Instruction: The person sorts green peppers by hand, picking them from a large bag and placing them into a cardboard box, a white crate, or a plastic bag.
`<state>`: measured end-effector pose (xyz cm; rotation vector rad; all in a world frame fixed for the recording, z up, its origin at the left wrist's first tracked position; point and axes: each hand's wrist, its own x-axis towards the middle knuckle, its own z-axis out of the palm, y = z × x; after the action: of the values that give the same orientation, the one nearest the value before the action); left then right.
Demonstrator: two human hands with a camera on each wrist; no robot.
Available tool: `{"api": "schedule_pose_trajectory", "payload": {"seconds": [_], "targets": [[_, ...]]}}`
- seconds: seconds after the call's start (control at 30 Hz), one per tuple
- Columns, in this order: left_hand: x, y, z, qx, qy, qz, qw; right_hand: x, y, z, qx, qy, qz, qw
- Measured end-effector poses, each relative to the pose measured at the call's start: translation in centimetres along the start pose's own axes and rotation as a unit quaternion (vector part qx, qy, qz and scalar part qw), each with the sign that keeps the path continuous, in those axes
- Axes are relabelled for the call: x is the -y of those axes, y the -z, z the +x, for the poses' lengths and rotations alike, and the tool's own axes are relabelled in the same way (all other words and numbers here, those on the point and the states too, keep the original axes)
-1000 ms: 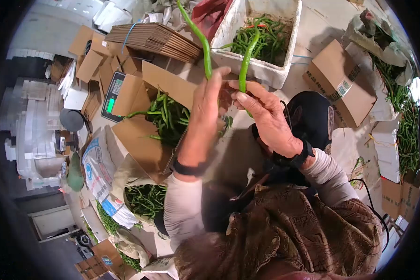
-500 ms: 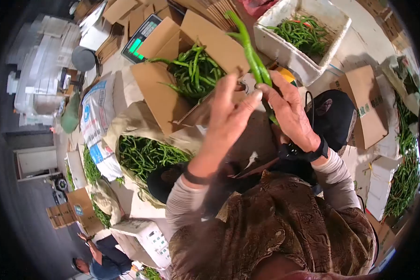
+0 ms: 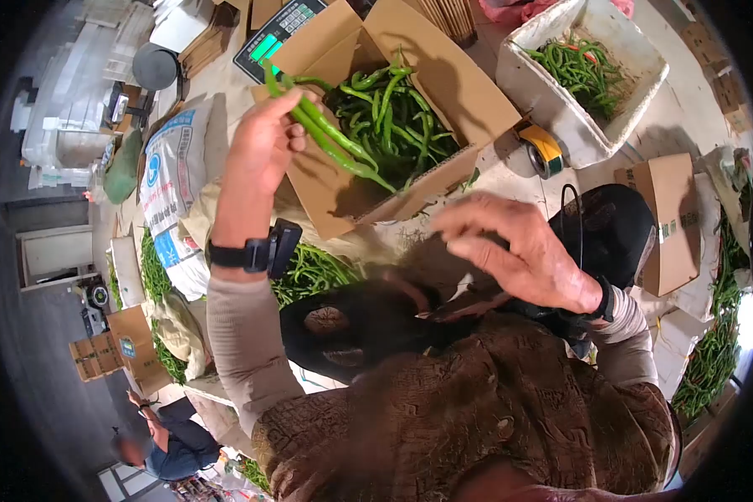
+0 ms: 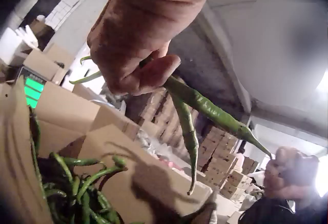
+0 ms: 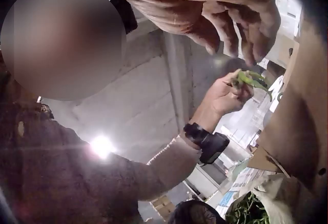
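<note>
My left hand (image 3: 258,146) pinches a pair of long green chili peppers (image 3: 330,138) over the left edge of an open cardboard box (image 3: 464,71). In the left wrist view the curled fingers hold them near one end, and one pepper (image 4: 210,108) slants right while the thinner one hangs lower. Many green chilies (image 3: 385,117) lie heaped inside the box. My right hand (image 3: 531,251) is held in the air to the right of the box, above my lap. Its fingers are loosely bent with nothing between them, as the right wrist view also shows.
A scale (image 3: 278,38) with a lit green display stands behind the box. To the right are a white foam crate (image 3: 531,105) with chilies and a tape roll (image 3: 545,155). A printed white sack (image 3: 171,176) stands left, and another person (image 3: 176,443) sits at lower left.
Both hands were together at the peppers. The left hand has carried them leftward to the box, and the right hand has let go and drawn away. The head view has also shifted.
</note>
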<state>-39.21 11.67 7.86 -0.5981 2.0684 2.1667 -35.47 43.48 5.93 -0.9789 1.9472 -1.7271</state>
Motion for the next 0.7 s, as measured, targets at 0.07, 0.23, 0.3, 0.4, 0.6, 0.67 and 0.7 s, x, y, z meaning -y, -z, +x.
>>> {"api": "schedule_pose_trajectory", "payload": {"seconds": [0.07, 0.23, 0.3, 0.4, 0.6, 0.67, 0.7], "targets": [[2.7, 2.2, 3.2, 0.022, 0.043, 0.096, 0.994, -0.2, -0.5, 0.5, 0.056, 0.011, 0.013, 0.998], [3.3, 1.4, 8.1, -0.097, 0.026, 0.437, 0.894, -2.3, -0.6, 1.0, 0.056, 0.0, 0.026, 0.998], [3.8, 0.4, 10.4, -0.006, -0.081, 0.508, 0.858, -2.4, -0.4, 1.2, 0.087, -0.05, 0.018, 0.995], [6.2, -2.3, 13.8, 0.045, -0.267, 0.638, 0.721, -2.6, -0.4, 1.4, 0.095, -0.055, -0.005, 0.994], [8.5, -0.6, 16.2, 0.073, -0.222, 0.722, 0.651, -2.8, 0.5, 1.8, 0.093, -0.084, 0.006, 0.992], [7.2, -0.8, 14.3, 0.063, -0.231, 0.705, 0.668, -3.3, 0.6, 1.6, 0.075, -0.075, 0.017, 0.994], [6.0, -1.2, 12.9, 0.066, -0.231, 0.705, 0.667, -3.2, 0.8, 1.8, 0.073, -0.076, 0.019, 0.994]]}}
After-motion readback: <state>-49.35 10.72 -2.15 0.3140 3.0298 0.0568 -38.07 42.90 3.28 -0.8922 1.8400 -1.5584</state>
